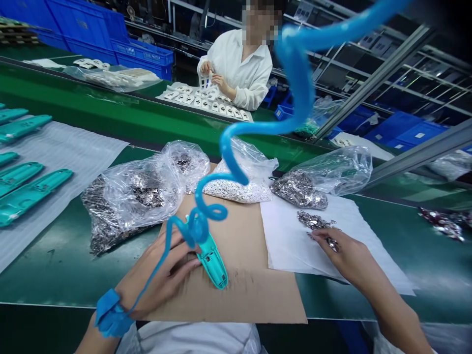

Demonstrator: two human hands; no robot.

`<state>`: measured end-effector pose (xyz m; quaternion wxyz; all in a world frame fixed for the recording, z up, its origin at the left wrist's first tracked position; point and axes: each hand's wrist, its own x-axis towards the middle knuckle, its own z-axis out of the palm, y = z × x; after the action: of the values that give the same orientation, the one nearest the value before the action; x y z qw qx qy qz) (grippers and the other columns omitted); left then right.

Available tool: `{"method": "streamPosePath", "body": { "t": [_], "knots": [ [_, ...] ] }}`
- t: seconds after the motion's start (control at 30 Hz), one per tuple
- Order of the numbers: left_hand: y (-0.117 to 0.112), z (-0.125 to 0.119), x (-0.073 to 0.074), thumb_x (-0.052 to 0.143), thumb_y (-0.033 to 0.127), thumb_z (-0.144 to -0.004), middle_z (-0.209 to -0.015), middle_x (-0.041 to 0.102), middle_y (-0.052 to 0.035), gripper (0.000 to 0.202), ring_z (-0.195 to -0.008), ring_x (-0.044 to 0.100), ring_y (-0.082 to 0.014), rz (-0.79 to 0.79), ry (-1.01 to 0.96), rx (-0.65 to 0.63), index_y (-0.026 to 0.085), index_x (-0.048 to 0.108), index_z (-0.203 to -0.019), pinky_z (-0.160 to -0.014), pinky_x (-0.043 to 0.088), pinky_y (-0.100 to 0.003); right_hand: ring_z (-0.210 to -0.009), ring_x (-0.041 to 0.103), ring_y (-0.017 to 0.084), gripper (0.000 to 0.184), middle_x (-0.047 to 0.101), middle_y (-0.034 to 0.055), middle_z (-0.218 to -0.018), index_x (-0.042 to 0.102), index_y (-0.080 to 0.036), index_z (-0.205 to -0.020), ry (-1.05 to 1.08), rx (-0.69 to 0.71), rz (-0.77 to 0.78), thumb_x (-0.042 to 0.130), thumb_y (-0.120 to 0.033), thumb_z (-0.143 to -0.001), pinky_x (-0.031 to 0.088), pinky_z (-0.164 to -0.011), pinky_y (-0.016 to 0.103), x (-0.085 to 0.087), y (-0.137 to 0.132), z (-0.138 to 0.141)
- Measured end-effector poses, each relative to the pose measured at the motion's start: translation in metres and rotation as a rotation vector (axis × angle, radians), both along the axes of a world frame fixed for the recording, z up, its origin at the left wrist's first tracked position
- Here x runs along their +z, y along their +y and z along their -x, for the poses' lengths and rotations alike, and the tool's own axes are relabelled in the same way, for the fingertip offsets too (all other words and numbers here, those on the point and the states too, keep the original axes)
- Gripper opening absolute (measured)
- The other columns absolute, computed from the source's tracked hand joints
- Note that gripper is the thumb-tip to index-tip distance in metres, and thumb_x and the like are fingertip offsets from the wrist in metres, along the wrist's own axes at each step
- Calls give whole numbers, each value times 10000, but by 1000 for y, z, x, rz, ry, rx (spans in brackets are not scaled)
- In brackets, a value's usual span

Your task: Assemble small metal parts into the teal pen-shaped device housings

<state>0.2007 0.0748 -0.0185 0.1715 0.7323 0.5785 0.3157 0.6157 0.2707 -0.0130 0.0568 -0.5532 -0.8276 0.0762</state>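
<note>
My left hand (162, 273) grips a long teal plastic shell (214, 265), holding it hollow side up over a sheet of brown cardboard (254, 295). A blue band (112, 314) circles that wrist, and a coiled blue cord (230, 152) rises from it across the view, covering part of the shell's far end. On the right, my right hand (348, 253) reaches into a loose pile of small shiny metal parts (313, 220) on a white sheet (285, 248). Its thumb and fingers are pinched together at the pile's edge; what lies between them is too small to make out.
Clear bags of metal parts (147, 191) and of small white pieces (236, 189) stand behind the cardboard, with another metal-filled bag (300, 187) at right. More teal shells (33, 191) lie at left. Across the green conveyor (177, 118), a person (236, 69) handles white parts.
</note>
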Motion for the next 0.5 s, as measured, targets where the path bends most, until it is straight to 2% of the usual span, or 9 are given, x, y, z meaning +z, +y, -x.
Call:
{"method": "streamPosePath", "body": {
  "t": [0.1, 0.23, 0.3, 0.4, 0.5],
  "knots": [
    [0, 0, 0, 490, 268, -1001, -1234, 632, -35, 183, -1203, 561, -246, 3, 7, 20, 294, 649, -1088, -1030, 490, -416, -619, 665, 262, 429, 744, 120, -1032, 612, -215, -1170, 2, -53, 27, 448, -524, -920, 489, -562, 357, 1, -4, 0],
    [-1, 0, -1, 496, 270, -992, -1236, 637, -32, 179, -1189, 571, -245, -8, 7, 28, 297, 653, -1073, -1024, 496, -420, -887, 696, 297, 375, 724, 105, -1127, 676, -230, -1046, -22, 24, 108, 411, -478, -950, 538, -734, 401, 2, -8, 5],
    [-1, -1, 0, 478, 269, -999, -1225, 641, -30, 184, -1179, 576, -241, -1, -13, 29, 298, 648, -1063, -1031, 489, -424, -972, 682, 301, 385, 705, 100, -1179, 703, -235, -1053, -41, 60, 104, 392, -442, -959, 539, -790, 419, 1, -11, 6],
    [0, -1, 1, 474, 267, -997, -1211, 652, -20, 193, -1150, 591, -237, -8, -30, 29, 316, 644, -1072, -1003, 503, -412, -963, 686, 288, 386, 673, 92, -1238, 703, -257, -1127, -74, 82, 72, 403, -433, -958, 550, -766, 414, 1, -14, 4],
    [0, 1, 1, 499, 259, -986, -1221, 651, -19, 189, -1145, 594, -244, -25, -22, 16, 325, 638, -1094, -970, 522, -411, -931, 698, 279, 352, 680, 87, -1216, 692, -256, -1106, -77, 70, 43, 449, -452, -944, 558, -736, 397, 2, -16, 1]
  ]
}}
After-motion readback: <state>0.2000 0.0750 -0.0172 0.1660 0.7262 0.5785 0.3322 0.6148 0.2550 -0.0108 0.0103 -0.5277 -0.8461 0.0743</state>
